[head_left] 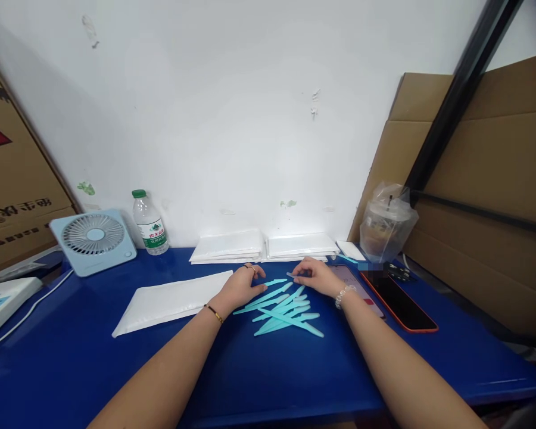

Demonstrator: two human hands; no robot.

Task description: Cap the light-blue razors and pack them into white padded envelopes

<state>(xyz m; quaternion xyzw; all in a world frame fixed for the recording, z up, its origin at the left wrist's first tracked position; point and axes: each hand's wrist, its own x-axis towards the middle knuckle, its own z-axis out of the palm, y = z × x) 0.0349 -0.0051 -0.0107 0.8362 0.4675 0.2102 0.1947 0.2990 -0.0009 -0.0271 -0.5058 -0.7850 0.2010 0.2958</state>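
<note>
My left hand [242, 289] is closed, thumb and fingers at the near end of a teal eyebrow razor [276, 281] that points right. Between the fingertips of my right hand [317, 277] is a small translucent blade cap [290, 274], just apart from that razor's tip. Below both hands lies a loose pile of teal eyebrow razors [286, 313], several crossing each other, some with pale translucent ends. A white padded envelope [170, 302] lies flat beside my left hand.
White packets [301, 245] are stacked against the wall. On the left stand a blue fan [93, 238] and a water bottle [150, 223]. At right are a bagged drink cup [384, 223], an orange-edged phone [404, 304] and another phone [361, 292] by my right wrist.
</note>
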